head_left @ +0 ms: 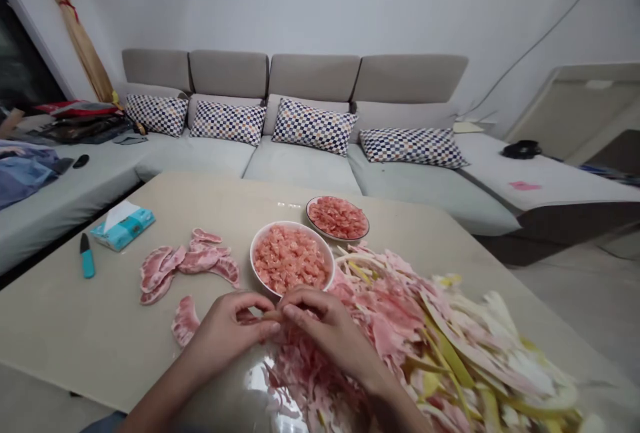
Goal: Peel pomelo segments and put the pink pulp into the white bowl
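Observation:
My left hand (235, 327) and my right hand (327, 326) meet just in front of a white bowl (253, 274). Both are closed, thumbs against fingertips, on a small piece of pomelo that the fingers mostly hide. Peeled pink pomelo pulp (291, 256) fills the bowl. Behind it, a dark-rimmed plate (369, 229) carries more pulp (337, 217). Left of the bowl lie several pomelo segments (205, 259) with their skin on, and a single segment (185, 321) rests beside my left wrist. Torn pink membranes (383, 326) spread under and beside my right hand.
Yellow-green and white pomelo rinds (465, 359) are heaped on the table's right. A knife (87, 261) with a turquoise handle and a blue tissue pack (123, 225) lie at the left. Beyond the table (200, 196) runs a grey sofa (300, 163) with patterned cushions (315, 126).

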Tool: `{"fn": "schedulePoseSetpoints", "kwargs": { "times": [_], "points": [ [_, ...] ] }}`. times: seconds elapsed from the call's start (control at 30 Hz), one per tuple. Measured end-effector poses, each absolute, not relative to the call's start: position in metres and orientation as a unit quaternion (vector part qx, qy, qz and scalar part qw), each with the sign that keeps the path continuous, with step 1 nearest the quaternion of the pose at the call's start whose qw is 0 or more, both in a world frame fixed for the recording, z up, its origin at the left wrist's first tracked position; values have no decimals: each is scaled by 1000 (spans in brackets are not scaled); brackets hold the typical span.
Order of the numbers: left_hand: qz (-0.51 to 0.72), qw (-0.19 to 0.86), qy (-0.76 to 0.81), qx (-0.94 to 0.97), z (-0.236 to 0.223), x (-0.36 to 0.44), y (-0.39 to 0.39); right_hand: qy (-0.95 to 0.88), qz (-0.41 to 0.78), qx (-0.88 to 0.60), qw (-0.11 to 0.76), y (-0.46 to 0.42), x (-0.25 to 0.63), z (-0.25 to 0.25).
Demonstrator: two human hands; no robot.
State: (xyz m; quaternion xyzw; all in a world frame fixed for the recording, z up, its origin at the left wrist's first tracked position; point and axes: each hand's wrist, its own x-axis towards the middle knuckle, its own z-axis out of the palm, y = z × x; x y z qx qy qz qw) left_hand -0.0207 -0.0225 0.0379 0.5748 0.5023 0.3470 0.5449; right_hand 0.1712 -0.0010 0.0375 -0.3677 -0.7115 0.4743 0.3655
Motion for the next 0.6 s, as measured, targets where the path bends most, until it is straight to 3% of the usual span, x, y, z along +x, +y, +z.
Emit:
{"fn": "schedulePoseSetpoints", "kwargs": {
  "times": [0.43, 0.6],
  "points": [
    [362, 567, 490, 554, 14, -16, -23, -699, 471, -410, 349, -1, 178, 31],
    [386, 626, 448, 509, 10, -16, -25, -623, 581, -396, 343, 0, 176, 18]
  ]
}}
